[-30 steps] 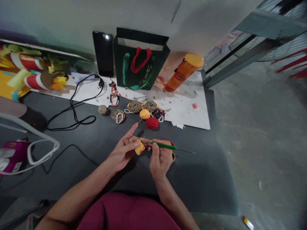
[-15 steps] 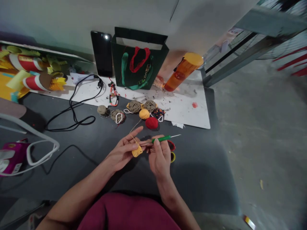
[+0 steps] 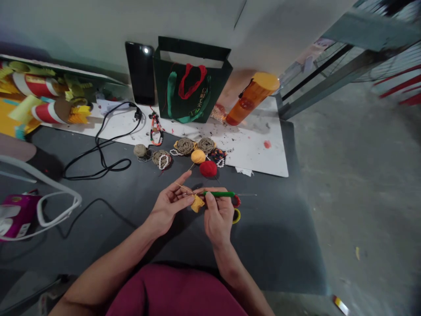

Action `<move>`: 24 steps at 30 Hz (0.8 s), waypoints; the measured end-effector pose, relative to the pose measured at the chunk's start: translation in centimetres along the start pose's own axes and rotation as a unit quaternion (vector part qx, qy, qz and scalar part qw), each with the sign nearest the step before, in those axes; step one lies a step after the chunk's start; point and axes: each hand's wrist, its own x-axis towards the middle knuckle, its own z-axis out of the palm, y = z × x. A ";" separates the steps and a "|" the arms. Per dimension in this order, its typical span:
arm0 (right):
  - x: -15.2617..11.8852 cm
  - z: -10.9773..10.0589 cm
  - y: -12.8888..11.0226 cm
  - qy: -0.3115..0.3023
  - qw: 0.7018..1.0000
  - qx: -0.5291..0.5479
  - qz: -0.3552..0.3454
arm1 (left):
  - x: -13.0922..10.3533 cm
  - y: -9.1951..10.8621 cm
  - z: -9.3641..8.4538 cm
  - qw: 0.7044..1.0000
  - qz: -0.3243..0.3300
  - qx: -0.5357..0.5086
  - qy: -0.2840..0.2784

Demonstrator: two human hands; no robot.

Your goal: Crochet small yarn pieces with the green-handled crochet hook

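Note:
My left hand (image 3: 167, 208) pinches a small yellow crocheted piece (image 3: 197, 203) between thumb and fingers, its index finger raised with yellow yarn running over it. The yarn leads up to a yellow ball (image 3: 198, 156). In my right hand (image 3: 219, 216) is a crochet hook with a green handle (image 3: 219, 194), its thin metal part pointing right. The hook's other end meets the yellow piece between the hands. A red yarn ball (image 3: 208, 169) lies just beyond my fingers. Scissors with a yellow handle loop (image 3: 236, 216) are partly hidden behind my right hand.
Coiled brown pieces (image 3: 185, 146) and beads lie beyond the yarn. Against the wall stand a phone (image 3: 141, 73), a dark green bag (image 3: 189, 90) and an orange bottle (image 3: 251, 98). At the left are a black cable (image 3: 101, 156), a white tube (image 3: 62, 193) and a magenta box (image 3: 21, 215).
The yellow piece has shifted right and up, nearer my right hand. The hook now lies more level, its exposed tip farther right and lower. My left index finger has moved slightly left.

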 end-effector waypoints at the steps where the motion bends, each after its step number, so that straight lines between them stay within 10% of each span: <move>1: 0.0 0.0 -0.1 -0.001 1.000 0.000 -0.001 | 0.0 0.0 0.0 1.000 0.004 0.000 0.002; 24: 0.9 -1.0 -0.6 -0.046 0.998 -0.026 -0.037 | 0.0 0.3 0.2 0.999 0.019 0.000 0.031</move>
